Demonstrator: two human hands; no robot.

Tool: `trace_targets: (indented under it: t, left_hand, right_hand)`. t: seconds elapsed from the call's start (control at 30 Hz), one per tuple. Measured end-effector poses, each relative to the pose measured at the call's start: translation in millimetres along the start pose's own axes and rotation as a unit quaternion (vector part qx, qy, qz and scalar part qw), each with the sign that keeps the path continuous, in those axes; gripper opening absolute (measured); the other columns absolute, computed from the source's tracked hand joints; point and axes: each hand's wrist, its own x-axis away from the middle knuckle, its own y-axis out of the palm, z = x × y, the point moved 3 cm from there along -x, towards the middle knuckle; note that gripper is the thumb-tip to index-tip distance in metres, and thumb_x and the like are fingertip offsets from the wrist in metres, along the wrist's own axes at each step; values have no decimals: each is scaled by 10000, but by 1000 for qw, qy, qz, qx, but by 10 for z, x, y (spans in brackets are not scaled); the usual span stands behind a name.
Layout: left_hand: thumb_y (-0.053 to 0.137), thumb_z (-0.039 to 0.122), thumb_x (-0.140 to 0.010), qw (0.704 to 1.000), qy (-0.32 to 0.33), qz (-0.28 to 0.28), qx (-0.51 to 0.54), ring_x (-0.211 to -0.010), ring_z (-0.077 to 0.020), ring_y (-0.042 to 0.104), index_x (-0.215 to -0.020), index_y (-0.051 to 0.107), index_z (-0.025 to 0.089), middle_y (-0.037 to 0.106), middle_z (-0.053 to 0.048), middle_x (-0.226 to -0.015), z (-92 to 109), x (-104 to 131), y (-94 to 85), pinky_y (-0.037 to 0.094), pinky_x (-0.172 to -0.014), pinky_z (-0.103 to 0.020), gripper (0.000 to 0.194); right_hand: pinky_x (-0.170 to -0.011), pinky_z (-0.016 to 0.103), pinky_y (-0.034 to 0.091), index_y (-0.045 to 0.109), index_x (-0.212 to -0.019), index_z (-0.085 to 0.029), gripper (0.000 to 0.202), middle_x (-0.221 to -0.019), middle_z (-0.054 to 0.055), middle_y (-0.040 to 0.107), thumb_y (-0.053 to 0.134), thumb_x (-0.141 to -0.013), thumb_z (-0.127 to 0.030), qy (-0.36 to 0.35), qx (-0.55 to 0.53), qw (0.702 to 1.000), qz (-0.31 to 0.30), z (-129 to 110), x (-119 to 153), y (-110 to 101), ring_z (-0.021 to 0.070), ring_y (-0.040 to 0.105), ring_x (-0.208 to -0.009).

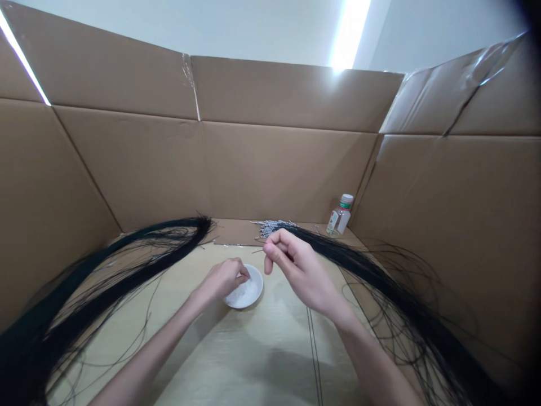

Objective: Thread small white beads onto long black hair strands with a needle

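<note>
My left hand reaches over a small white dish, its fingertips pinched down inside the rim. Whatever is between those fingers is hidden. Pale bits seem to lie in the dish, too small to name. To the right of the dish, my right hand is closed in a pinch above the table. A short dark thread end pokes out left of its fingertips, and two dark cords run down below the hand toward the near edge. Just behind it lie the silvery beaded ends of a black cord bundle.
A thick bundle of black cords sweeps down the right side, with loose strands. Another black bundle curves along the left. A clear bottle with a white cap stands in the back right corner. Cardboard walls enclose the yellowish tabletop.
</note>
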Motion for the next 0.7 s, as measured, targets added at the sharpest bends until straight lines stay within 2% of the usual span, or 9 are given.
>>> trace_targets:
  t: [0.07,0.17,0.33,0.53,0.63,0.7]
  left_hand:
    - [632,381,-970,999,12,11,32,-1024,-242,680,-1061,726,158,730,-94,-1122,25,5,-26,532,-933,-436,258]
    - [592,340,-949,996,31,26,83,-990,-254,692,-982,771,183,770,-81,-1048,76,22,-104,514,-881,-360,240]
    - [577,363,-936,979,70,51,183,-903,-240,689,-911,759,181,776,-72,-962,196,79,-323,500,-801,-321,259]
    - [651,444,-920,938,83,110,319,-913,-218,672,-1013,698,188,730,-67,-975,409,297,-630,533,-792,-322,277]
    - [703,446,-900,914,79,151,367,-890,-199,661,-988,697,208,707,-46,-943,534,474,-734,540,-791,-317,254]
    - [765,421,-862,885,88,170,424,-837,-179,645,-935,723,225,694,-30,-887,611,588,-768,537,-754,-297,214]
  right_hand:
    - [-626,264,372,530,-913,-229,210,-686,-56,620,478,-1084,-339,1,11,1000,-4,12,2,16,120,543,-646]
    - [-605,269,355,551,-909,-226,217,-670,-55,605,482,-1082,-338,-12,18,1000,10,21,-6,30,120,528,-626]
    - [-563,262,351,593,-862,-212,259,-675,-38,596,517,-1061,-360,-10,9,999,37,11,-9,20,115,507,-599]
    - [-491,249,332,653,-820,-197,263,-633,-30,589,616,-998,-387,-15,12,997,76,-61,30,-9,100,469,-535]
    - [-465,251,321,687,-834,-202,234,-649,-21,608,656,-974,-387,-30,20,995,95,-103,72,-4,100,459,-524]
    - [-461,256,324,697,-831,-208,198,-669,-14,629,670,-964,-352,-54,37,992,112,-136,108,10,99,454,-521]
